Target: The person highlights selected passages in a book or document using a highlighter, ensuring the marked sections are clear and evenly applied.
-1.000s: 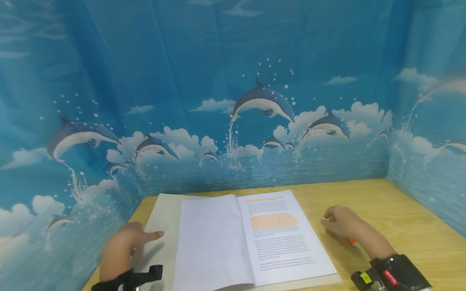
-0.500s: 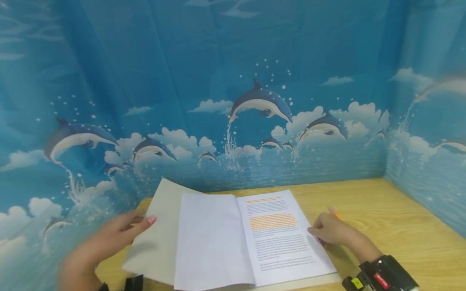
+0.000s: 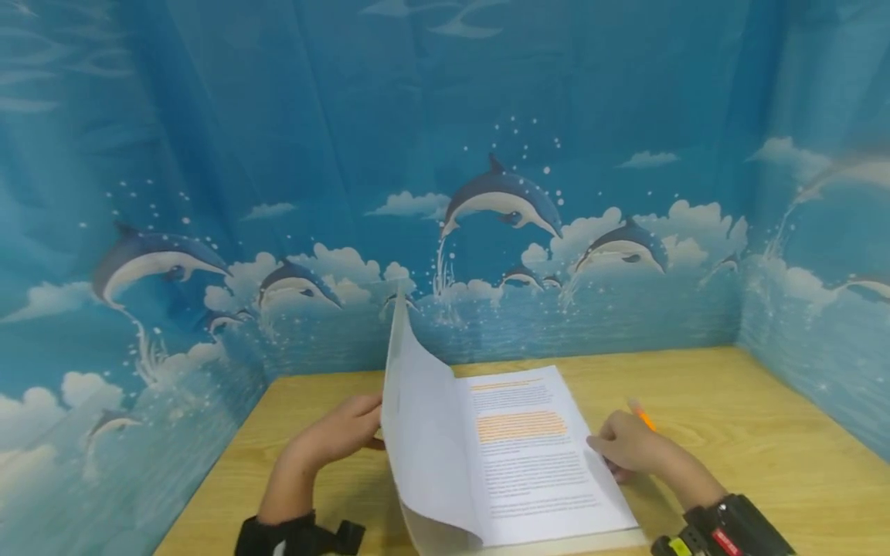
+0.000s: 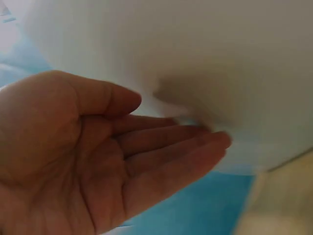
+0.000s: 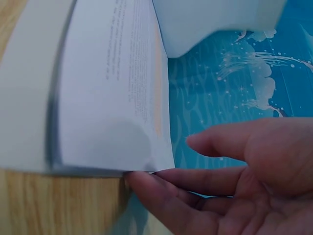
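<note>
A booklet with a pale cover stands partly open; its right-hand printed page (image 3: 535, 471) lies flat, with a block of lines marked in orange. The front cover (image 4: 234, 44) and the blank left page (image 3: 427, 432) are raised nearly upright. My left hand (image 3: 341, 432) is behind the cover, and in the left wrist view its extended fingers (image 4: 181, 156) meet the outer side, thumb apart from them. At the booklet's right edge is my right hand (image 3: 629, 444); in the right wrist view its fingertips (image 5: 139, 181) touch the page edge while the thumb stays off the paper.
An orange pen (image 3: 643, 417) lies on the wooden table (image 3: 737, 417) just beyond the right hand. A blue curtain (image 3: 334, 154) printed with dolphins hangs behind the table and along its sides.
My left hand has lifted the cover from the table and swung it rightward with the blank page. The right hand has shifted left to the page's edge, and the orange pen now shows behind it.
</note>
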`<state>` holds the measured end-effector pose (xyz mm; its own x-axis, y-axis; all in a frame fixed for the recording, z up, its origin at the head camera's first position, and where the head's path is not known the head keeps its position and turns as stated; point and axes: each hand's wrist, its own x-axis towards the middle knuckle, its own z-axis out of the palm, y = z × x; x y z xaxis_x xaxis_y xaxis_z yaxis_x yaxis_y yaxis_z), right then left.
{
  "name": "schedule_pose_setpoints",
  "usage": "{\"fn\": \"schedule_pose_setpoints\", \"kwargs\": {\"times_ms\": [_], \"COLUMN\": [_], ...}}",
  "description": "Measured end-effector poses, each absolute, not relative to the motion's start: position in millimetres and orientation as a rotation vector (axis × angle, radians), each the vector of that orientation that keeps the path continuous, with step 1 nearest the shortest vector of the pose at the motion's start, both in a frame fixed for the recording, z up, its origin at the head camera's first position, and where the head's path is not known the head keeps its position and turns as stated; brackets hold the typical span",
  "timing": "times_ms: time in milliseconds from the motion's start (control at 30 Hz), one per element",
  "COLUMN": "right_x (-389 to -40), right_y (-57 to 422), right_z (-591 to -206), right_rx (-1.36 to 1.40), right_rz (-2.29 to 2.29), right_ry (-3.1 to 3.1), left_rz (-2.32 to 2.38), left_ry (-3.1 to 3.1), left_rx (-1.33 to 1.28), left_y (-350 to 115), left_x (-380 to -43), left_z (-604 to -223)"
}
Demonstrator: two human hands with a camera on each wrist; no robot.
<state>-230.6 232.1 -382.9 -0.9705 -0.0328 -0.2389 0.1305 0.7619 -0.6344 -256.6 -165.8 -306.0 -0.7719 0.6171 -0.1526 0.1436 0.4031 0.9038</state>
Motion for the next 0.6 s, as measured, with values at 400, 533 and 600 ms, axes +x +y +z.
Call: {"fn": "schedule_pose_setpoints", "kwargs": {"times_ms": [400, 533, 600], "right_x": [-233.0, -233.5, -233.3], "right_y": [235.0, 239.8, 239.8], "right_z": [-388.9, -388.5, -388.0], "right_rx": [-0.099, -0.175, -0.138], "right_rz": [-1.154, -1.220, -1.205], "right_ry": [2.642, 2.584, 2.603], "left_rz": [0.861, 0.686, 0.615], "left_ry": [2.558, 2.652, 2.695], "left_rx": [0.771, 0.772, 0.784], "left_y": [-108.0, -98.8, -95.4], "left_x": [-275.6, -272.5, -270.6], "left_z": [-375.8, -379.0, -379.7]}}
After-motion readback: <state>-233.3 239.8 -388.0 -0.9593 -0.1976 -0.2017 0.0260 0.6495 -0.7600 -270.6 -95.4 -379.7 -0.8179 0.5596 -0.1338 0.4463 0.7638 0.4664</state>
